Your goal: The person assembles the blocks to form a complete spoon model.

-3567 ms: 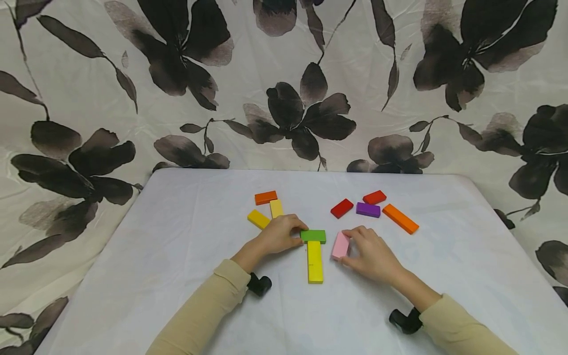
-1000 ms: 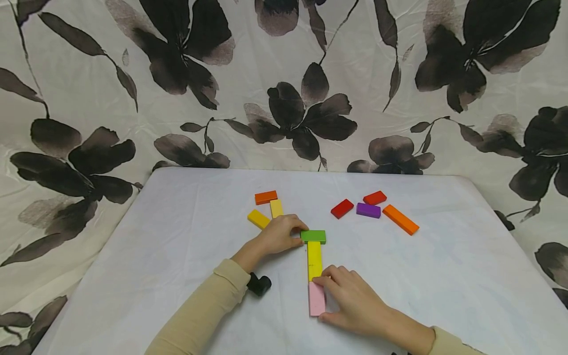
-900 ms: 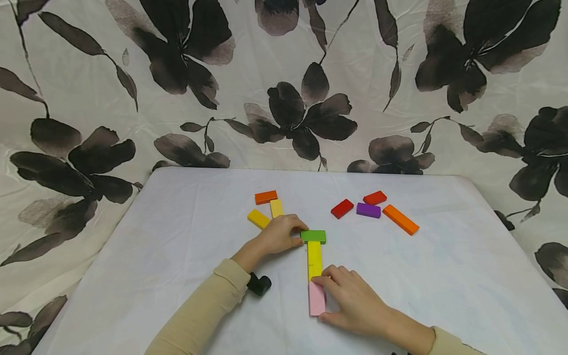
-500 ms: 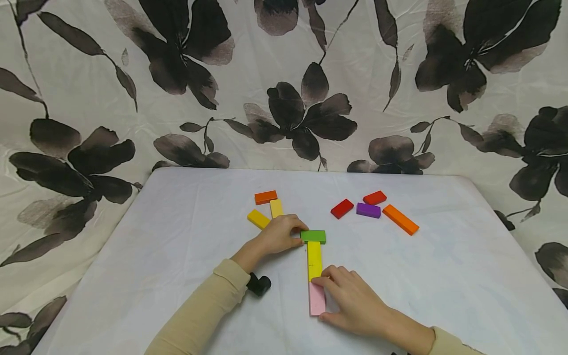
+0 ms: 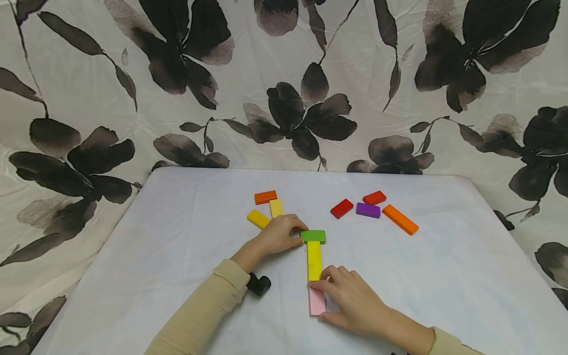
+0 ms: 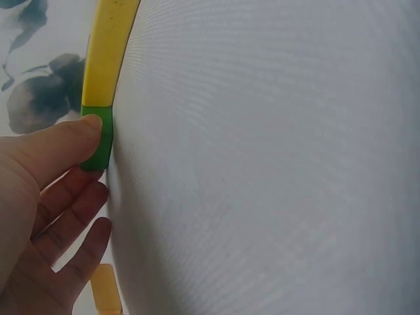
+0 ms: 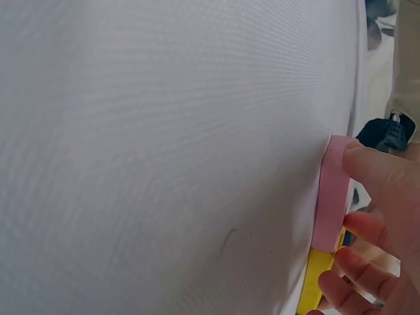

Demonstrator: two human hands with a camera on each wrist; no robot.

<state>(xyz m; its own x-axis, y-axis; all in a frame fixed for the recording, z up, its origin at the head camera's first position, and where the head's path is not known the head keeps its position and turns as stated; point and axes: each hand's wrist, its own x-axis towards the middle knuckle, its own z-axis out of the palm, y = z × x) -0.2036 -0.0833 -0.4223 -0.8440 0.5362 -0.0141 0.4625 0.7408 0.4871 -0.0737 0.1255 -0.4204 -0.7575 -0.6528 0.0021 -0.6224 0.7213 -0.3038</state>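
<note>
In the head view a green block point(image 5: 315, 237) lies crosswise at the far end of a long yellow block point(image 5: 314, 261). A pink block point(image 5: 317, 301) continues the line at the yellow block's near end, touching it. My left hand point(image 5: 278, 235) pinches the green block's left end; in the left wrist view the thumb presses the green block point(image 6: 98, 147). My right hand point(image 5: 357, 303) holds the pink block from the right, index finger at its far end and thumb at its near corner. The right wrist view shows the pink block point(image 7: 333, 193) against the yellow one point(image 7: 315, 282).
Beyond my left hand lie an orange block point(image 5: 265, 197) and two yellow blocks, one pale point(image 5: 276, 208) and one darker point(image 5: 258, 219). At the back right are two red blocks point(image 5: 341, 209), a purple block point(image 5: 368, 210) and a long orange block point(image 5: 400, 220).
My right hand has brought the pink block from the yellow block's right side to its near end. Lately the right index finger has slid slightly left over the joint. My left hand stays put.
</note>
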